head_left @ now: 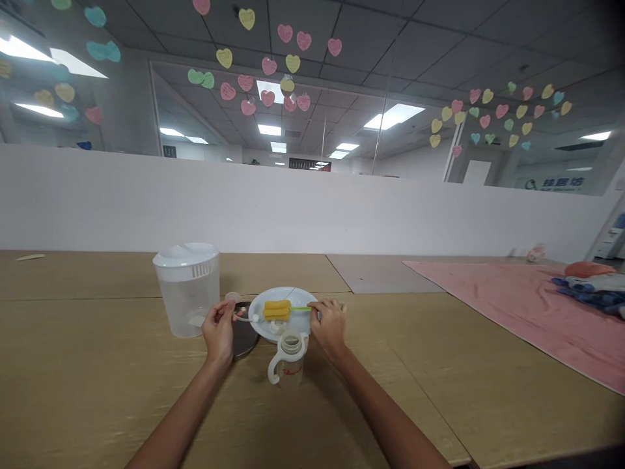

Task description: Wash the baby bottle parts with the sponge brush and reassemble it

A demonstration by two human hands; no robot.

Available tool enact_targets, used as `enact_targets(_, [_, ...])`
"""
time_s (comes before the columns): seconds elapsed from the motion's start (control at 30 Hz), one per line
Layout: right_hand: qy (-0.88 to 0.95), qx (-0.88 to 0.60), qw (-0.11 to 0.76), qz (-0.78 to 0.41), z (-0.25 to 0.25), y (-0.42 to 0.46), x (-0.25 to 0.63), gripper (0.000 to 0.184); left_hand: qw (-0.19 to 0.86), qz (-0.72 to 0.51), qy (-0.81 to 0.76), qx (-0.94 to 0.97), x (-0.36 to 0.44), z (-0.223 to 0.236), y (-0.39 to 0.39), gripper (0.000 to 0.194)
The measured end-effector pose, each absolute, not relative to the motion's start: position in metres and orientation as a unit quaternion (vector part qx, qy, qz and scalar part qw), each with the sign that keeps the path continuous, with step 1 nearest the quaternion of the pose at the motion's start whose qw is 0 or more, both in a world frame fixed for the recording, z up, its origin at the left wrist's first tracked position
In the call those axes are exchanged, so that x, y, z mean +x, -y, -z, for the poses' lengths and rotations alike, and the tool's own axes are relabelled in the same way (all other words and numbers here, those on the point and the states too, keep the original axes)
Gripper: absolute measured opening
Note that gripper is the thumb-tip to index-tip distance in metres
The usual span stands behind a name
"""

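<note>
My right hand (329, 326) is closed on the thin green handle of a sponge brush. Its yellow sponge head (277, 310) points left, above a white plate (297, 294). Pinched in the fingers of my left hand (219, 332) is a thin white straw (243, 319) with a small white weight at its right end, close to the sponge. In front of the plate stands an uncapped clear bottle (291, 365) with white side handles and red lettering. Small white parts (278, 327) on the plate lie partly hidden behind the bottle.
A clear tub with a white lid (185, 257) stands left of my left hand. A dark round tray (244, 342) lies between that hand and the plate. On the right, a pink cloth (508, 299) covers the table, with folded fabric (593, 286) on it. A white wall (293, 208) rises behind.
</note>
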State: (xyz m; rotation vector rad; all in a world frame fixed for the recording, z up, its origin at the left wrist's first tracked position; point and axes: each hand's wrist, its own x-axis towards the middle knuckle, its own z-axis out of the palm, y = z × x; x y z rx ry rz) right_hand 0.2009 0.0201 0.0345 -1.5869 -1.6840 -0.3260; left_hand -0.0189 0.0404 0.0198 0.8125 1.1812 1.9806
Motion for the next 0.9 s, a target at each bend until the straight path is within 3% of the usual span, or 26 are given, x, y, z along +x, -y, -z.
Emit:
enact_targets(0.33, [0.641,-0.639,0.413,0.097,-0.035,-0.021,0.201,0.023,0.294,-0.742,-0.504,0.33,-0.03,-0.02,-0.043,0.027])
enact_targets(0.9, [0.621,-0.659,0.417,0.076,-0.029,-0.027,0.204,0.024,0.228,-0.676,-0.563,0.418,-0.036,-0.009,-0.05,0.032])
